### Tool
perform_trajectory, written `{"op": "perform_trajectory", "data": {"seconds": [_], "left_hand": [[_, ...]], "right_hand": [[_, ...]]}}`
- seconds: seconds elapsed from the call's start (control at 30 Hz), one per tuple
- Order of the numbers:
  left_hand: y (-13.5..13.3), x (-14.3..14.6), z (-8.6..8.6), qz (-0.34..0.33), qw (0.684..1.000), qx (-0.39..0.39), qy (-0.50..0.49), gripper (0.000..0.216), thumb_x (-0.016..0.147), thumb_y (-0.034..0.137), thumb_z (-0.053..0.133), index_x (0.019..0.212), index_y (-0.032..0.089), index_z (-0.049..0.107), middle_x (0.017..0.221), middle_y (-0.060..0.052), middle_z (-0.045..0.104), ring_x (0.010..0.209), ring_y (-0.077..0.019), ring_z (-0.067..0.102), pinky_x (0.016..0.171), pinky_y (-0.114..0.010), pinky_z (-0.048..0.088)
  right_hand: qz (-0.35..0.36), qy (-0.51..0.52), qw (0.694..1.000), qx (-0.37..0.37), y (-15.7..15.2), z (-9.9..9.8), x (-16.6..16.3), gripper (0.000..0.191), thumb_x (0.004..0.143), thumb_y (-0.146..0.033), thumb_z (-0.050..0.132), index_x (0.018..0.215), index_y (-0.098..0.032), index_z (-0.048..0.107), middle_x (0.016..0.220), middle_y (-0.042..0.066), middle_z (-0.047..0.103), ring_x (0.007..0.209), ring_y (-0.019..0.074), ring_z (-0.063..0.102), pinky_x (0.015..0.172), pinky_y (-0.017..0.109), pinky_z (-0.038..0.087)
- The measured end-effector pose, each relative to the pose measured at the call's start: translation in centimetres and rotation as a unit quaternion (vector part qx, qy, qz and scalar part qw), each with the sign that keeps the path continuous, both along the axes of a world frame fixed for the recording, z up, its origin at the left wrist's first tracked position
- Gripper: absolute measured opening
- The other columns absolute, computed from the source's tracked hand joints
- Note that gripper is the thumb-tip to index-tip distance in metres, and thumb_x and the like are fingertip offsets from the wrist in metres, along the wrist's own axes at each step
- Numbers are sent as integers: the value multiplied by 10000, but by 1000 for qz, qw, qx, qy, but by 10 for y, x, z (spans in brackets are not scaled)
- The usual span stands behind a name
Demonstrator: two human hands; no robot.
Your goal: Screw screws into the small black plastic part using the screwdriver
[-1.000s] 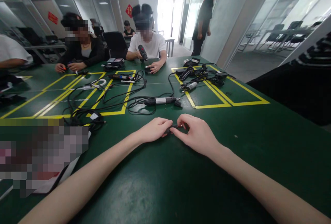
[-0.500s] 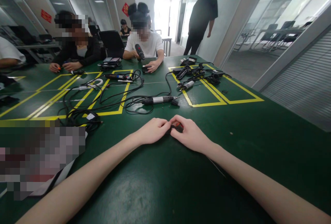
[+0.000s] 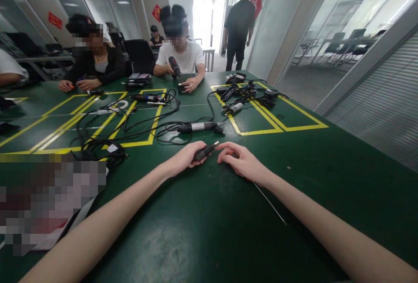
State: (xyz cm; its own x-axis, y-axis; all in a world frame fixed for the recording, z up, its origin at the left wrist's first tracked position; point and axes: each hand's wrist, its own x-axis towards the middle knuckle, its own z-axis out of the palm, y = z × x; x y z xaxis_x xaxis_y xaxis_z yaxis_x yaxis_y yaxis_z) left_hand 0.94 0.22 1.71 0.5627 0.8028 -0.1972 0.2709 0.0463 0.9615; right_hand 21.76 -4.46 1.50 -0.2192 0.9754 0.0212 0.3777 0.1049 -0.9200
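My left hand (image 3: pixel 184 159) is closed around a short black tool handle (image 3: pixel 203 152) whose metal tip points up and right toward my other hand. My right hand (image 3: pixel 243 163) rests on the green table (image 3: pixel 209 230) with its fingers curled, a small gap away from that tip. A bit of red shows under its fingers, and a thin metal rod (image 3: pixel 271 204) runs back from beneath the hand along my forearm. Both hands lie near the table's middle, just in front of a silver and black rotary tool (image 3: pixel 199 127).
Black cables (image 3: pixel 130 122) loop over yellow taped boxes (image 3: pixel 261 119) beyond my hands, with more tools and adapters (image 3: pixel 241 93) at the back right. Two people sit across the table handling tools; another person stands in the corridor. A blurred patch covers the near left.
My hands were pressed together around a small black and red piece; now they have parted. The left hand has lifted the black handle clear, and the right hand has drawn slightly right.
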Motion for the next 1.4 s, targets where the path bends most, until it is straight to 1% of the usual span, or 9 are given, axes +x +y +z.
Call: {"op": "perform_trajectory", "data": {"seconds": [0.17, 0.3, 0.47, 0.57, 0.67, 0.77, 1.0, 1.17, 1.4], "left_hand": [[6, 0, -8, 53, 993, 53, -92, 208, 903, 344, 563, 1037, 188, 534, 924, -15, 636, 811, -143, 627, 708, -250, 459], [5, -1, -17, 27, 988, 116, -96, 318, 837, 297, 738, 1067, 181, 552, 1051, -46, 665, 1002, -187, 644, 965, -352, 488], [-1, -3, -17, 15, 976, 215, 41, 400, 685, 358, 880, 889, 185, 583, 913, -13, 661, 878, -198, 603, 848, -339, 489], [-4, -4, -14, 9, 964, 253, 84, 464, 646, 405, 902, 923, 193, 596, 913, -2, 649, 840, -193, 571, 805, -324, 475], [-3, -6, -12, -24, 961, 266, 70, 517, 649, 393, 908, 1039, 188, 638, 990, -22, 659, 897, -203, 591, 844, -323, 477], [-2, -7, -12, -69, 960, 265, 59, 370, 715, 383, 869, 978, 171, 718, 962, -42, 682, 916, -214, 609, 877, -328, 479], [-1, -5, -11, -82, 962, 257, 38, 284, 715, 384, 871, 872, 169, 773, 908, -48, 685, 891, -219, 612, 849, -322, 489], [-2, -4, -11, -86, 961, 259, 40, 292, 715, 379, 873, 877, 161, 765, 928, -44, 688, 898, -212, 611, 853, -308, 479], [-2, -4, -11, -95, 960, 258, 53, 289, 728, 378, 868, 890, 158, 770, 889, -31, 654, 820, -183, 591, 777, -287, 469]], "right_hand": [[53, -100, 991, 68, -6, 2, -3, 237, 820, -187, 565, 998, -172, 721, 914, 48, 733, 851, 197, 643, 823, 348, 480], [46, -110, 991, 67, -11, 4, -3, 326, 849, -161, 489, 1093, -182, 705, 850, 20, 673, 732, 172, 588, 709, 316, 474], [18, -29, 990, 137, -16, 20, 9, 346, 929, -153, 437, 1173, -211, 675, 1038, 61, 691, 853, 191, 629, 758, 337, 516], [36, 44, 982, 180, -24, 48, 10, 257, 1006, -246, 486, 1191, -242, 665, 915, 38, 683, 761, 175, 630, 645, 300, 523], [43, 118, 950, 285, -28, 81, 0, 181, 1006, -287, 567, 1142, -266, 685, 1138, 65, 685, 915, 196, 680, 717, 323, 578], [35, 117, 918, 376, -21, 102, -15, 165, 1004, -273, 586, 1127, -278, 695, 1244, 70, 669, 950, 204, 698, 767, 354, 606], [56, 35, 876, 478, -2, 90, -38, 226, 1008, -127, 496, 1033, -234, 694, 1178, 96, 691, 1146, 244, 648, 971, 456, 561], [84, 6, 873, 481, -4, 84, -36, 239, 996, -93, 502, 1035, -234, 691, 1157, 97, 691, 1123, 236, 655, 973, 450, 550], [27, 84, 884, 458, -13, 95, -27, 257, 1005, -130, 511, 1027, -279, 719, 1216, 76, 680, 1052, 256, 683, 914, 472, 570]]}}
